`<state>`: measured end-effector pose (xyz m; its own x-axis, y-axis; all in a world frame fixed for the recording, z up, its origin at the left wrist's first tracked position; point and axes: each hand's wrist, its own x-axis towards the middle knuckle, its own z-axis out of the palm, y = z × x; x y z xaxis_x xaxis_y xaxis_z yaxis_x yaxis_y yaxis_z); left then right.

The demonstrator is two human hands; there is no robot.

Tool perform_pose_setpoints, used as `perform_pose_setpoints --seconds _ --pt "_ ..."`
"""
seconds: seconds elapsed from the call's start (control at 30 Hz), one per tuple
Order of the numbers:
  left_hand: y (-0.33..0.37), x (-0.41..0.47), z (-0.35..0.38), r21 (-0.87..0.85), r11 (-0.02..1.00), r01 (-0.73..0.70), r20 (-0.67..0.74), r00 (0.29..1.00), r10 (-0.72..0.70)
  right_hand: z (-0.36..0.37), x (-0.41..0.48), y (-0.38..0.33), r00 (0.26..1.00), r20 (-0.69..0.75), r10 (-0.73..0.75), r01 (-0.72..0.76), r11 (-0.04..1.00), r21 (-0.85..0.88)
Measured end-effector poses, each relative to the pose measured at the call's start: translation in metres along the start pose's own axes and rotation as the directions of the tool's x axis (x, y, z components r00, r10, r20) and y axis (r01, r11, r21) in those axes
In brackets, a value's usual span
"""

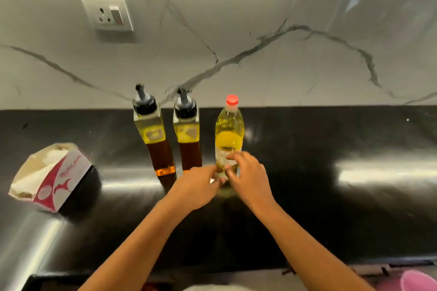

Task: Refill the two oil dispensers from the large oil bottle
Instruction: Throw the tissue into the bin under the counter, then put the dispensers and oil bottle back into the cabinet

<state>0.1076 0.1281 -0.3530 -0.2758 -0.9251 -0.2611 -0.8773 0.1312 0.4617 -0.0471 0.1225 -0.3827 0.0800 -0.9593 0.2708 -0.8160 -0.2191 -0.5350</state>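
Observation:
Two square glass oil dispensers with black pour spouts stand side by side on the black counter: the left dispenser (pixel 155 136) and the right dispenser (pixel 188 134). Both hold oil up to near the shoulder. To their right stands the large oil bottle (pixel 229 134), clear plastic with yellow oil and a red cap on. My left hand (pixel 197 186) reaches the bottle's base from the left, fingers at its lower side. My right hand (pixel 246 173) curls its fingers round the bottle's lower part from the right. The bottle's base is hidden behind my hands.
An opened red and white paper carton (pixel 50 178) lies on the black counter (pixel 331 149) at the left. A marble wall with a wall socket (pixel 107 13) rises behind the bottles. Something pink (pixel 418 281) shows at the bottom right corner below the counter edge.

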Motion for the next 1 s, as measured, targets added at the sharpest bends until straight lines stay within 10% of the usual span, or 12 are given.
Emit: perform_pose_setpoints --seconds 0.1,0.23,0.43,0.77,1.0 --pt "0.041 -0.015 -0.085 0.032 0.964 -0.266 -0.333 0.906 0.261 -0.067 0.041 -0.035 0.972 -0.221 -0.084 0.126 0.975 0.181" --pt "0.095 -0.020 -0.179 0.263 0.838 -0.479 -0.711 0.491 0.504 -0.152 0.093 -0.079 0.921 -0.379 -0.093 0.256 0.878 0.405" --pt "0.163 0.003 -0.271 0.648 0.697 -0.307 -0.735 -0.011 0.678 -0.245 0.150 -0.121 0.951 -0.284 0.124 0.253 0.216 0.943" --pt "0.161 0.072 -0.314 0.898 0.419 0.132 -0.424 0.015 0.905 -0.292 0.185 -0.107 0.960 -0.107 0.259 0.218 -0.449 0.866" --pt "0.151 0.078 -0.317 0.909 0.351 0.222 -0.343 -0.077 0.936 -0.287 0.177 -0.095 0.972 -0.100 0.213 0.202 -0.532 0.822"
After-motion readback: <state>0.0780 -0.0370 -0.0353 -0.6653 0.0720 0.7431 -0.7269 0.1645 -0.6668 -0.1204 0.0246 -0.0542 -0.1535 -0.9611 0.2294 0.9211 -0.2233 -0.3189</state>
